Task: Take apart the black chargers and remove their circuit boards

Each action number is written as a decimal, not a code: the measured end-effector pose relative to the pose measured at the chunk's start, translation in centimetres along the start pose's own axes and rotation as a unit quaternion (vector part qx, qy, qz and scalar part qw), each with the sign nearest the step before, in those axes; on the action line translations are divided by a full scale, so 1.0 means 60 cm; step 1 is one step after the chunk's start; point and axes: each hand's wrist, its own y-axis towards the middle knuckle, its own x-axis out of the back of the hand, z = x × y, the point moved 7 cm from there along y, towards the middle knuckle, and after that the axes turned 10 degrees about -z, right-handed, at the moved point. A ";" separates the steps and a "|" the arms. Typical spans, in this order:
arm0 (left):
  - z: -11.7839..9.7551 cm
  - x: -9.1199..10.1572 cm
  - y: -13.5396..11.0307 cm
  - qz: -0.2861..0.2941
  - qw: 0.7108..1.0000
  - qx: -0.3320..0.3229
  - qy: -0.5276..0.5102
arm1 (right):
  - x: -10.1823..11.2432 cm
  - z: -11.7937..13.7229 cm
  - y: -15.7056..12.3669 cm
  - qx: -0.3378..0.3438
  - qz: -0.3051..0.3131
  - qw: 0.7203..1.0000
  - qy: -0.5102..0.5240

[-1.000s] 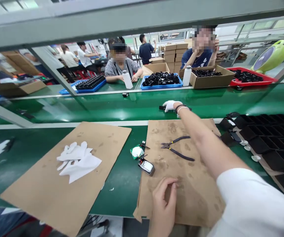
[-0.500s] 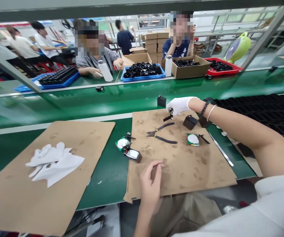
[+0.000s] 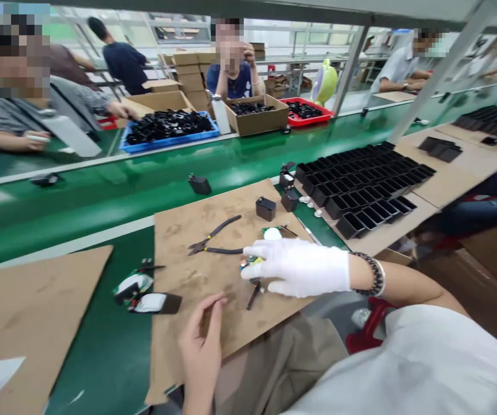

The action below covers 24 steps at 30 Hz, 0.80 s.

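My right hand [image 3: 300, 268], in a white glove with bead bracelets at the wrist, reaches left over the brown cardboard mat [image 3: 196, 219]. Its fingertips pinch a small green circuit board [image 3: 249, 264], and a black lead [image 3: 253, 295] hangs from it onto the mat. My bare left hand [image 3: 202, 340] rests on the mat's near edge, fingers loose and holding nothing. Black pliers [image 3: 214, 242] lie just beyond the gloved fingers. A white round part [image 3: 272, 233] and a black housing [image 3: 266, 208] sit behind the hand.
Two more small assemblies [image 3: 145, 294] lie on the green table left of the mat. A black compartment tray [image 3: 361, 184] stands to the right, and a black housing [image 3: 199, 184] sits on the green conveyor [image 3: 101, 190]. People sit opposite behind a blue bin [image 3: 168, 124], a carton [image 3: 257, 115] and a red tray [image 3: 302, 109].
My right hand pulled back from the conveyor, carrying a small part toward me, and now holds it low over the mat. The view swung right. My left hand stayed on the mat.
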 end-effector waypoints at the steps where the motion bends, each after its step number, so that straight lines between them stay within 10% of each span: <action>1: 0.000 -0.001 0.000 0.001 1.000 0.005 0.000 | 0.026 -0.021 -0.028 -0.043 -0.047 0.998 0.010; 3: -0.003 0.000 -0.002 0.001 1.000 0.010 0.006 | 0.075 -0.092 -0.107 -0.197 -0.135 0.971 -0.007; 7: -0.009 -0.001 -0.002 0.010 0.999 0.021 0.039 | 0.124 -0.248 -0.328 -0.518 -0.218 0.823 -0.083; 11: -0.013 -0.007 0.000 0.024 0.997 0.015 0.071 | 0.115 -0.340 -0.473 -0.622 -0.241 0.743 -0.064; 24: -0.013 -0.011 -0.001 0.029 0.996 0.013 0.083 | 0.067 -0.418 -0.476 -0.627 -0.228 0.745 0.030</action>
